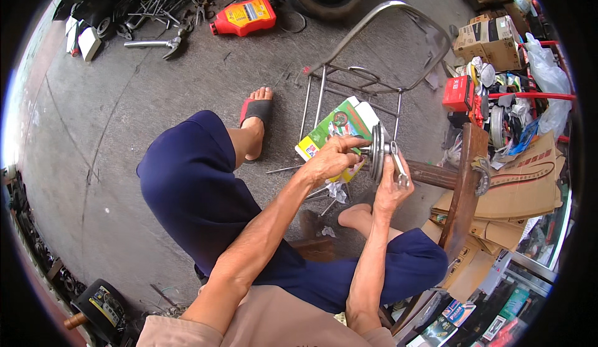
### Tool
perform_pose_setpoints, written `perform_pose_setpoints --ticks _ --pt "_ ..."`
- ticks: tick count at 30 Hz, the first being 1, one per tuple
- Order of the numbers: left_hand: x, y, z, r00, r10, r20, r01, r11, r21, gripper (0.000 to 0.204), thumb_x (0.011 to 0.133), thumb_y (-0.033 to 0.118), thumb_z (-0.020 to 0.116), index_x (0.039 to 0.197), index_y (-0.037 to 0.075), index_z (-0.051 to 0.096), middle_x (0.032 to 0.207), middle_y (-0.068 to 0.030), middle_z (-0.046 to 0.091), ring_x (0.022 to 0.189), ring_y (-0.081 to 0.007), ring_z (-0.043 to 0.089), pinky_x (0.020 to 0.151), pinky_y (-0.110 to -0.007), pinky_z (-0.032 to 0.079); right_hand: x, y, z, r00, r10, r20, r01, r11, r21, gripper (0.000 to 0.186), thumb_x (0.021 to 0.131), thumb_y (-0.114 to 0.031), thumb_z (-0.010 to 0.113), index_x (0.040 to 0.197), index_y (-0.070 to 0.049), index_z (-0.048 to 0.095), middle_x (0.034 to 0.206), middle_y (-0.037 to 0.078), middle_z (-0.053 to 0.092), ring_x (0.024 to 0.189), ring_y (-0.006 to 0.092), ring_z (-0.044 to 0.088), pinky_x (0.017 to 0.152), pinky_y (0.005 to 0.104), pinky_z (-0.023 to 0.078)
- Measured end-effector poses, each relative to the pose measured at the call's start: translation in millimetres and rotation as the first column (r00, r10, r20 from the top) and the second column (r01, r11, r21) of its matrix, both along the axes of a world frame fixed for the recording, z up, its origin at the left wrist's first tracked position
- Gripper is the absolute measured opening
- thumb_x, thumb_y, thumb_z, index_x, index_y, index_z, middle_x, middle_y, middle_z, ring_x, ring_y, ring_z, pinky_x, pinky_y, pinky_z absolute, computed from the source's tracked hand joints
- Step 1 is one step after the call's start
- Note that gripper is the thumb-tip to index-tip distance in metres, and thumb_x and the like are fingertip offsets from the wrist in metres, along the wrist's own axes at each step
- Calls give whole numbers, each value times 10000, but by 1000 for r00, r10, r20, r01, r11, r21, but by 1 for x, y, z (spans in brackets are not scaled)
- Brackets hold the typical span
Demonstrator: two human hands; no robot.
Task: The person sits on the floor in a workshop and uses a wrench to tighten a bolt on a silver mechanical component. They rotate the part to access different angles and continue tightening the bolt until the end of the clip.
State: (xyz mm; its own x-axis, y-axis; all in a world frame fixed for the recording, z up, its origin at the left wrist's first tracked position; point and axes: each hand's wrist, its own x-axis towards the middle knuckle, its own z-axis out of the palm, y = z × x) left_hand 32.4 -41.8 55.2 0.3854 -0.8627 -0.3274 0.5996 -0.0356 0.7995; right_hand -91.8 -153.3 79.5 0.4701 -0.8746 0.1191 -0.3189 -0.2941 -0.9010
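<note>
Head view, the only one: a seated person in dark blue trousers (193, 166) is working on a round metal disc (377, 154) held up in front, between the two hands and above the near side of a metal chair frame (321, 90). Right hand (393, 188) is grasping the disc from its right side, thumb up by the hub, a silver metal arm (401, 166) sticking out beside the fingers. Left hand (336, 158) is at the disc's other side, index finger stretched toward it, other fingers curled by the short shaft; can't tell if it's gripping. Behind the hands, a green, white and yellow package (349, 121) lies tilted against the chair frame; crumpled white paper (337, 192) just below. Floor (124, 141) is grey. Far side, left to right: heap of metal tools, hammer (173, 47), red bottle (246, 16) on its side, black tyre (330, 12). Right side: cardboard box (489, 39), red box (459, 93), brown wooden beam (464, 185) with flattened cardboard (526, 179) next to it. Black sandal (261, 109) on the left foot.
</note>
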Motion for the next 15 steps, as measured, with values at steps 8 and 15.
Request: perform_pose_setpoints --ticks 8,15 --pt "-13 -23 -13 988 10 -157 -23 996 -85 447 838 13 556 1282 21 608 1107 -99 660 980 -161 606 820 -297 491 -13 -23 -6 992 -78 104 67 993 101 271 913 -103 654 1132 55 656 944 73 700 785 124 630 692 249 497" --pt "-53 -32 -27 970 171 -175 -144 977 159 266 801 29 534 1020 -10 680 839 -64 673 815 -140 622 720 -290 493 -30 -34 -15 977 -114 179 54 949 311 211 950 -109 614 1108 29 644 1042 58 658 914 134 603 799 284 487"
